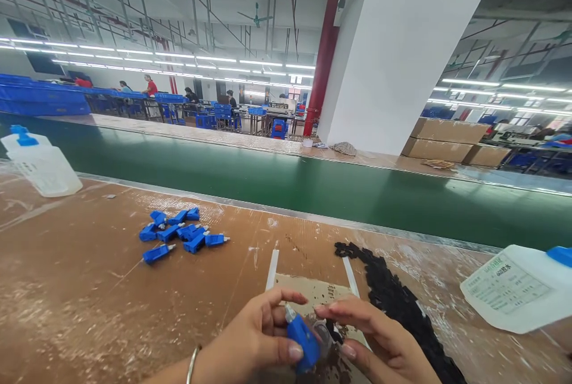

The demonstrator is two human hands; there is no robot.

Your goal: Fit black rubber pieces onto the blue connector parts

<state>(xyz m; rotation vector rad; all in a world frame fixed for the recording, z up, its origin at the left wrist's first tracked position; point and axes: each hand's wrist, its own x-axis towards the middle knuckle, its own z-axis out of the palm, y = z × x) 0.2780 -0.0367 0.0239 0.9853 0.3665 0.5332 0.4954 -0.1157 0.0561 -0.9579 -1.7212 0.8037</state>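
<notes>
My left hand [261, 339], with a bangle at its wrist, grips a small blue plastic piece with a pale tip [302, 341] between thumb and fingers. Just to its right, my right hand [373, 336] has its thumb and fingers apart. Between the two hands sits a translucent rounded thing [322, 336], partly hidden, with small black bits [333, 330] beside it; whether the right hand touches them I cannot tell. Under the hands lies a stained cardboard sheet [286, 281] with white strips at its sides. Several similar blue pieces [187, 232] lie loosely piled at the left.
A long heap of small black pieces [393, 294] runs along the right. White plastic bottles with blue caps stand at the left [47, 164] and lie tilted at the right [513, 289]. Beyond the brown table runs a green conveyor belt [268, 172]; a white pillar [397, 56] rises behind it.
</notes>
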